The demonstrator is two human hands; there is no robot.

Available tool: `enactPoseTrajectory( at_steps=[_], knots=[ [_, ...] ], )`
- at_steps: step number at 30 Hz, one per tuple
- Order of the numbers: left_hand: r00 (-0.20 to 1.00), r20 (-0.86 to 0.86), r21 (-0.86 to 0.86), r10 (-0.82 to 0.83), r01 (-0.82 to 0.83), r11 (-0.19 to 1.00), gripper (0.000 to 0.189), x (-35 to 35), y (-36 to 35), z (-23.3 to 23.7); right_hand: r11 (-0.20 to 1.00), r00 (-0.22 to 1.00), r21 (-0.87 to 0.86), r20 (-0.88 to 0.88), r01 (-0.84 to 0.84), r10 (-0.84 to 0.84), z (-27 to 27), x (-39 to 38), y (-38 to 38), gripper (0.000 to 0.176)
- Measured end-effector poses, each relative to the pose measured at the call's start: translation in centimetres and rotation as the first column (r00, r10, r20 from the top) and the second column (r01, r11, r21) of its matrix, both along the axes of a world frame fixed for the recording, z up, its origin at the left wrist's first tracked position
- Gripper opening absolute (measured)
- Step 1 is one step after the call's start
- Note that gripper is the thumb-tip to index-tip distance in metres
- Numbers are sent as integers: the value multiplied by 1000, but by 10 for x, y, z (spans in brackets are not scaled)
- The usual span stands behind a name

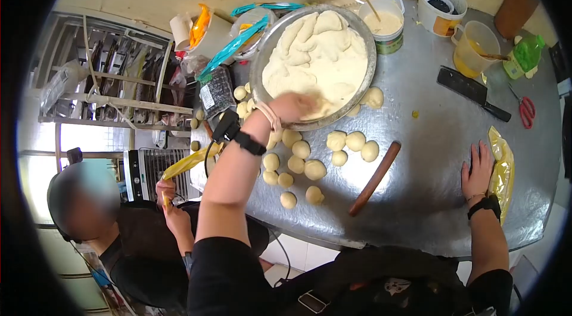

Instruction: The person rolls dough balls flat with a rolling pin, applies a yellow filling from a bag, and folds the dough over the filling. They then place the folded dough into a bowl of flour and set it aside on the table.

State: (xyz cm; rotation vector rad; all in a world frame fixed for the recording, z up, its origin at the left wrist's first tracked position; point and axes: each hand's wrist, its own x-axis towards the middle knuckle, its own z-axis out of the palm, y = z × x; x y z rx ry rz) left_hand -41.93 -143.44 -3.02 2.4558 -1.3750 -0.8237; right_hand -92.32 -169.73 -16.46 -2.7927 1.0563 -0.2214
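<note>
My left hand (292, 107) reaches into a wide metal bowl (257, 80) of pale flour (333, 74). Its fingers are smeared by motion at the bowl's near side, so their grip does not show. Thick, pale folded pieces (307, 33) lie on the flour at the back. Flat on the metal table (429, 197), my right hand (478, 174) rests with fingers stretched out, beside a yellow plastic packet (502, 167). Several round dough balls (314, 169) sit below and around the bowl. A wooden rolling pin (375, 179) lies between the dough balls and my right hand.
A cleaver (473, 92), red-handled scissors (527, 112), a jug (473, 47) and a green bottle (524, 56) occupy the back right. Tubs (384, 24) stand behind the bowl. At left, a co-worker (143, 244) holds a yellow bag (190, 163) near a rack (107, 77).
</note>
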Motion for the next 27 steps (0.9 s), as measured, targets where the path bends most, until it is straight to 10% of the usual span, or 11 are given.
enactPoseTrajectory(
  at_steps=[2,4,6,11,13,16,19,23,27],
  knots=[
    [928,-31,138,372,-364,921,35,48,-18,-24,1000,1000,18,-15,8,-8,0,-5,7,57],
    [985,-119,325,123,-79,943,35,33,-28,-23,1000,1000,10,-13,5,-5,2,0,4,57],
    [921,-218,521,322,-169,837,34,29,-33,-51,999,1000,29,-17,17,-16,3,0,4,57],
    [659,-668,157,346,-329,931,36,44,-25,-23,1000,1000,9,-7,5,-5,-4,-6,5,57],
    [844,-500,254,196,-74,964,33,35,-29,-3,1000,1000,25,-16,11,-11,1,-3,3,57],
    [669,-366,372,646,-531,761,38,26,-43,-2,1000,999,17,-31,22,-22,1,-2,5,58],
    [691,-484,455,536,-324,829,45,17,-38,-65,1000,1000,13,-21,21,-20,1,-1,4,58],
    [653,-564,292,505,-414,862,51,13,-46,-69,1000,1000,14,-12,19,-19,0,2,0,58],
    [610,-615,73,499,-586,807,55,52,-53,29,999,999,23,-24,26,-25,2,-5,5,56]
  ],
)
